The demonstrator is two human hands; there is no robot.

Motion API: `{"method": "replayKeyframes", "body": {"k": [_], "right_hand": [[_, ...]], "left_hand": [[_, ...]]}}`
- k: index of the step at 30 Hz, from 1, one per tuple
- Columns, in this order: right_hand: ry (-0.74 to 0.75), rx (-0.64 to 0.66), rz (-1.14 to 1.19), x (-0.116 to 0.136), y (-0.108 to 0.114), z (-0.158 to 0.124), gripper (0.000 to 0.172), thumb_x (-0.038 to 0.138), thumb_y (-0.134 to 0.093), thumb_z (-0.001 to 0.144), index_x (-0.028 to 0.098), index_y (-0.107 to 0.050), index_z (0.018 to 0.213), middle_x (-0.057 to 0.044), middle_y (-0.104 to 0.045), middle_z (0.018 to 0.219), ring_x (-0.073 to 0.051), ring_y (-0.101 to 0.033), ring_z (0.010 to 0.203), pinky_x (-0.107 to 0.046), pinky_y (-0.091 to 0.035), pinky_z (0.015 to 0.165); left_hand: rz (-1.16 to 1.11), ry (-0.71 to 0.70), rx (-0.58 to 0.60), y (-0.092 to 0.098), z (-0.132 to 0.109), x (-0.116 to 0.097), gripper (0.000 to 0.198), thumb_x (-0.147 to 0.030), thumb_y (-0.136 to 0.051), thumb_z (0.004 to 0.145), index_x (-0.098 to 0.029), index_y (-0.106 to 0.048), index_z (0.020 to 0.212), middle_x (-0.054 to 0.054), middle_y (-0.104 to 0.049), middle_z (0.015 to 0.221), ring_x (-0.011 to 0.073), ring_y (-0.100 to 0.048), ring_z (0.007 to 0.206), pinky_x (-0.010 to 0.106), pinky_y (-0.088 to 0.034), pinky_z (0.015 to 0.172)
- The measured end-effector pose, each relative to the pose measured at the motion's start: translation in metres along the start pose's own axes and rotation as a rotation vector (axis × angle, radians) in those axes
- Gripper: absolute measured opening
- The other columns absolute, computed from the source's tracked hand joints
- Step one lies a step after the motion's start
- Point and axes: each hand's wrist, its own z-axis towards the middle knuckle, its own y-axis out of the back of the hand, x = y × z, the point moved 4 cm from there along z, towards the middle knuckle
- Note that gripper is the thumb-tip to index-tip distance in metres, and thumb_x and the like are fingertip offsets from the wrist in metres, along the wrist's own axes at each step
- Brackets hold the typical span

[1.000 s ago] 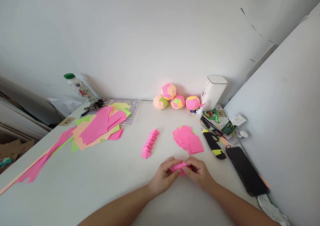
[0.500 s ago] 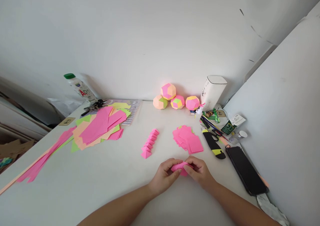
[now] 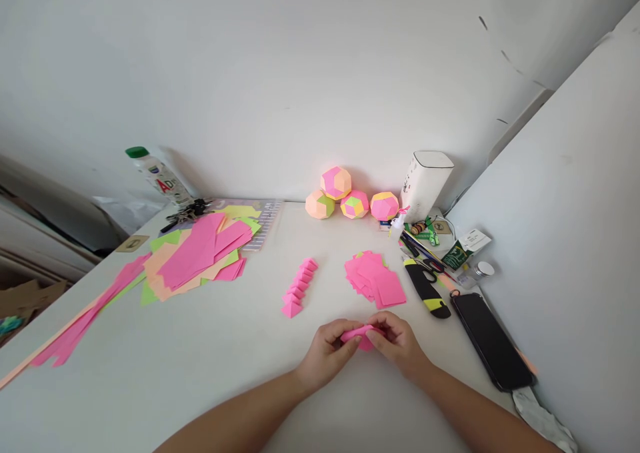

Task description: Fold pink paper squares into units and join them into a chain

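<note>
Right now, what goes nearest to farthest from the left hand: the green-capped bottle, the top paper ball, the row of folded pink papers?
From the left hand:
1. Row of folded pink papers: ahead, slightly left.
2. Top paper ball: ahead, farther back.
3. Green-capped bottle: far left, at the back.

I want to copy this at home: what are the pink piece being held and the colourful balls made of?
Pink piece: matte paper, most likely, since it looks thin and folded.
Balls: probably matte paper too, with flat coloured faces, crisp edges and no shine.
</note>
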Motion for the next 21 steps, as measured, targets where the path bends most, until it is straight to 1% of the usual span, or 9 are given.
{"method": "replayKeyframes", "body": {"k": [5,13,21], "right_hand": [[0.024,-0.006,-0.042,0.0044,0.001,0.001,0.019,0.038,-0.061,0.08,0.018,-0.062,0.082,-0.001,-0.058,0.07,-0.015,-0.053,0.065,-0.027,-0.045,0.061],[0.04,-0.015,-0.055,0.0087,0.0012,0.002,0.018,0.035,-0.061,0.08,0.018,-0.063,0.074,0.001,-0.053,0.065,-0.014,-0.049,0.06,-0.025,-0.042,0.058],[0.039,-0.021,-0.083,0.0086,0.0018,0.0024,0.02,0.037,-0.061,0.079,0.018,-0.064,0.073,0.0,-0.054,0.065,-0.014,-0.049,0.061,-0.026,-0.042,0.057]], "left_hand": [[-0.007,0.019,0.013,-0.0001,-0.0001,-0.0015,0.025,-0.032,-0.055,0.083,-0.016,-0.068,0.097,0.009,-0.07,0.092,0.0206,-0.063,0.082,0.032,-0.051,0.074],[0.039,0.026,0.035,-0.0007,-0.0013,-0.0036,0.024,-0.03,-0.053,0.085,-0.015,-0.069,0.095,0.008,-0.071,0.088,0.0198,-0.063,0.079,0.03,-0.05,0.071],[0.04,0.037,0.034,-0.0005,-0.0014,-0.0012,0.025,-0.031,-0.052,0.085,-0.016,-0.069,0.096,0.007,-0.07,0.088,0.0198,-0.063,0.08,0.03,-0.05,0.071]]}}
